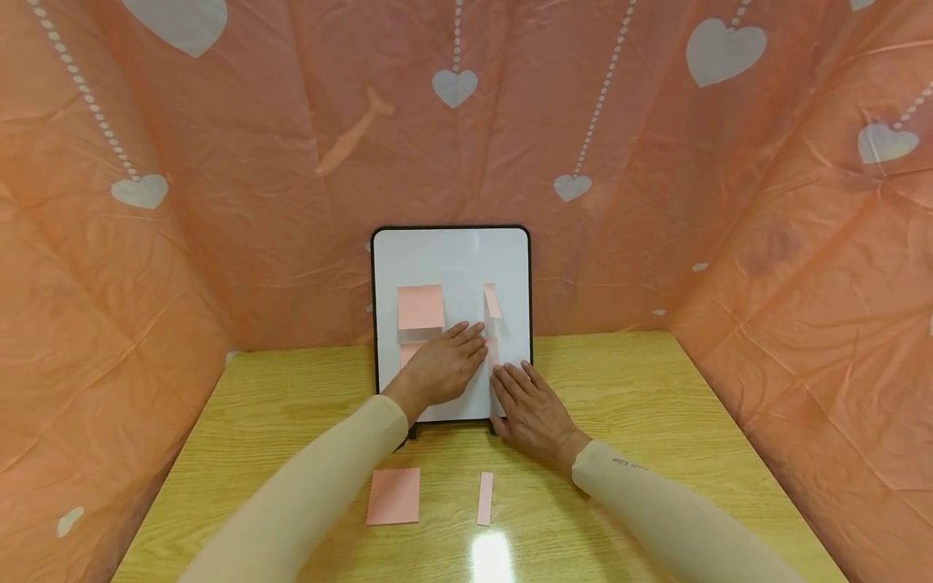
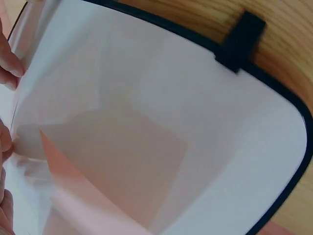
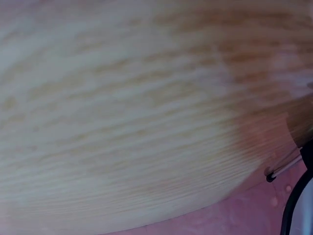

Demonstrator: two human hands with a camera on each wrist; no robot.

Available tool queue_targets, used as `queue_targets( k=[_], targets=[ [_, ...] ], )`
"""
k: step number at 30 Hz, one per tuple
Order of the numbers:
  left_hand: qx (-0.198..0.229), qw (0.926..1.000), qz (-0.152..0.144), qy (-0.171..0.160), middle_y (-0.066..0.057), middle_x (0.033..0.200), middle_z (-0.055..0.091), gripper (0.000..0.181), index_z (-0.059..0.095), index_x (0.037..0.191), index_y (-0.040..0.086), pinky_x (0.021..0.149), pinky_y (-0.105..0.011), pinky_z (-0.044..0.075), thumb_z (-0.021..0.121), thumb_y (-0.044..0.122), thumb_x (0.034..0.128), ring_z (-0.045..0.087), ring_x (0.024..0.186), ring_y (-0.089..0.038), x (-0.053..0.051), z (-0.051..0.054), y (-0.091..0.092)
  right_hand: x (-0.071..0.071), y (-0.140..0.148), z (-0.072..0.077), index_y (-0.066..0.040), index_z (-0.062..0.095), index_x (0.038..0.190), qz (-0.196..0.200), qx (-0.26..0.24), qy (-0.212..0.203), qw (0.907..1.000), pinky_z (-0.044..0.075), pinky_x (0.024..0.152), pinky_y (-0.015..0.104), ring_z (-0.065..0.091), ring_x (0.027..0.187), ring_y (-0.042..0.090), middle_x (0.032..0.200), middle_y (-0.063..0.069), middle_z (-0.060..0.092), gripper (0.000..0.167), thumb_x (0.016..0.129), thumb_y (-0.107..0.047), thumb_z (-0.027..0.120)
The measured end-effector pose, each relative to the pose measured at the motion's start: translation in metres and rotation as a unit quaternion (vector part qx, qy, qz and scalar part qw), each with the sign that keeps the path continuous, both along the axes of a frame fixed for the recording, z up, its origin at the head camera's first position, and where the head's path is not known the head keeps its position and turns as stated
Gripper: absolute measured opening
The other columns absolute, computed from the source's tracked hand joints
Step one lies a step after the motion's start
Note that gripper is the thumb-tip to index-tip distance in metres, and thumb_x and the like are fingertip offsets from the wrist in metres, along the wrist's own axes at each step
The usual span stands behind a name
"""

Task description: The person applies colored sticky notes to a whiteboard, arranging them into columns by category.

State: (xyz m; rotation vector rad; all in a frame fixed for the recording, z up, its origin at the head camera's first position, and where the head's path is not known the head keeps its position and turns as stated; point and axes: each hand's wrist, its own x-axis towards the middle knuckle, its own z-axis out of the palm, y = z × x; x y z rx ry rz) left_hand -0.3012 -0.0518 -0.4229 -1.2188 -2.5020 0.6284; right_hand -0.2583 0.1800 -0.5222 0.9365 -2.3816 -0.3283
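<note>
A small whiteboard (image 1: 455, 255) with a black frame stands upright on the table. My left hand (image 1: 446, 366) lies across its middle, fingers extended to the right, touching the board beside a faint pale pink strip (image 1: 492, 350). Against the lower right part rests my right hand (image 1: 538, 414), fingers extended and its thumb near the bottom edge. A square pink sticky note (image 1: 420, 307) clings to the upper left, and a narrow pink strip (image 1: 492, 300) hangs tilted at upper right. Another pink note (image 1: 409, 354) is partly hidden by my left hand. In the left wrist view, fingertips (image 2: 6, 200) touch the board.
On the wooden table (image 1: 605, 518) in front of the board lie a pink sticky-note pad (image 1: 394, 496) and a narrow pink strip pad (image 1: 484, 499). Orange cloth (image 1: 291, 243) with white hearts surrounds the table. Black feet (image 2: 242, 41) support the board.
</note>
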Motion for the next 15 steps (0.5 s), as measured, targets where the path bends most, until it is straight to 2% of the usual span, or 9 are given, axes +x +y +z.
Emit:
queue_targets(
  k=[3,9,15],
  targets=[
    [0.018,0.9998,-0.009,-0.002,-0.004,0.166,0.045,0.049,0.05,0.158,0.01,0.133,-0.039,0.023,0.042,0.029,0.114,0.032,0.16,-0.022,-0.001,-0.001,0.004,0.0,0.001,0.0,-0.002,0.054,0.153,0.001,0.002,0.006,1.0,0.029,0.13,0.051,0.05,0.148,0.03,0.159,0.014,0.053,0.067,0.105,-0.048,0.054],
    [-0.006,0.9992,0.01,-0.039,0.0,0.175,0.025,0.055,0.033,0.167,0.014,0.135,-0.041,0.014,0.037,0.032,0.115,0.017,0.164,-0.021,-0.003,-0.001,0.011,0.001,0.001,0.0,-0.001,0.053,0.154,-0.005,0.009,0.003,0.9999,0.028,0.13,0.051,0.048,0.15,0.029,0.161,0.014,0.05,0.067,0.106,-0.048,0.051],
    [-0.026,0.9989,0.022,-0.032,0.003,0.176,0.022,0.056,0.029,0.169,0.016,0.135,-0.041,0.014,0.037,0.033,0.1151,0.015,0.164,-0.018,-0.004,-0.003,0.007,0.0,0.001,0.0,-0.002,0.052,0.154,-0.006,0.012,0.002,0.9999,0.028,0.131,0.051,0.048,0.15,0.029,0.161,0.014,0.05,0.067,0.106,-0.048,0.05]
  ],
)
